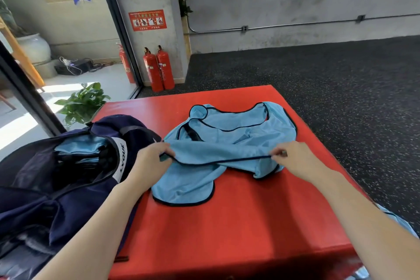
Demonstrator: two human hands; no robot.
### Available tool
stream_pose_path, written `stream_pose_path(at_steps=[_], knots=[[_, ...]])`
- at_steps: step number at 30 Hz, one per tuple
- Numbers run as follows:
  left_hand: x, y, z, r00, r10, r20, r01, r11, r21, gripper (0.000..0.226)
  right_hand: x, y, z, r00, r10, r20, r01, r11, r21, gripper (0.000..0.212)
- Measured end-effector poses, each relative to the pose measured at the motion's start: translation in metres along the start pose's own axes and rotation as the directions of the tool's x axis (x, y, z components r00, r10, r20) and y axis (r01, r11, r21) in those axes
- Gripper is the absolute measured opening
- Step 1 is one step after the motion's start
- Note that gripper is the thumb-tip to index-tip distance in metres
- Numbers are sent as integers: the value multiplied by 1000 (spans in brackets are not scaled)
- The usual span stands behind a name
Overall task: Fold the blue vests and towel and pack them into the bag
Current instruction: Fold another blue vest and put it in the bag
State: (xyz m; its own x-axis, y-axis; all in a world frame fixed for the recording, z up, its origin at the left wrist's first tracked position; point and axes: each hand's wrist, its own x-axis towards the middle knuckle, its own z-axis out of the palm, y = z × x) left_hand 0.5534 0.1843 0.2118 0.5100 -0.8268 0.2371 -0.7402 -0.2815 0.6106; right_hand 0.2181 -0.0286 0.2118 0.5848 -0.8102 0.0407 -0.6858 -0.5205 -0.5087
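A light blue vest (227,141) with dark trim lies rumpled on the red mat (227,234). My left hand (152,154) pinches its dark-trimmed near edge at the left. My right hand (293,157) pinches the same edge at the right, so the trim stretches between them a little above the mat. The navy bag (68,177) stands open at the left, touching the mat's edge. Folded light blue cloth (79,148) shows inside its opening. More light blue cloth (400,220) hangs past the mat's right edge.
Two red fire extinguishers (159,70) stand against the far pillar beside a glass door. A potted green plant (84,102) sits on the floor behind the bag. Dark speckled rubber floor (341,98) spreads to the right of the mat.
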Motion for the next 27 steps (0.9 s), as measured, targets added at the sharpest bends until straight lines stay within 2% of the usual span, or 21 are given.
stream_pose_path(at_steps=[2,4,6,7,11,16,21,24,27], knots=[[-8,-11,-2,987,25,156,-55,980,191,20,-4,0,8,993,19,115,-5,993,-117,5],[-17,-19,-5,969,25,244,-100,949,301,18,-9,-11,11,998,4,70,4,992,-122,3],[-27,-21,-6,965,20,262,-101,949,299,22,-16,-34,17,997,-72,31,74,994,-85,7],[-32,-18,-7,965,25,262,-101,954,281,25,-20,-47,23,989,-136,54,139,988,-63,8],[-53,-5,-3,935,167,314,-234,953,190,21,-41,-92,64,880,-403,253,420,908,-14,18],[-69,-10,5,892,206,403,-291,943,163,22,-48,-118,113,798,-550,247,576,816,-46,29],[-74,-24,8,912,212,351,-273,953,133,23,-39,-120,121,785,-593,178,614,783,-99,22],[-75,-27,13,913,231,336,-292,945,146,32,-38,-121,124,767,-624,149,641,757,-129,15],[-75,-27,16,917,247,312,-319,925,206,37,-39,-121,120,831,-539,138,550,832,-68,11]])
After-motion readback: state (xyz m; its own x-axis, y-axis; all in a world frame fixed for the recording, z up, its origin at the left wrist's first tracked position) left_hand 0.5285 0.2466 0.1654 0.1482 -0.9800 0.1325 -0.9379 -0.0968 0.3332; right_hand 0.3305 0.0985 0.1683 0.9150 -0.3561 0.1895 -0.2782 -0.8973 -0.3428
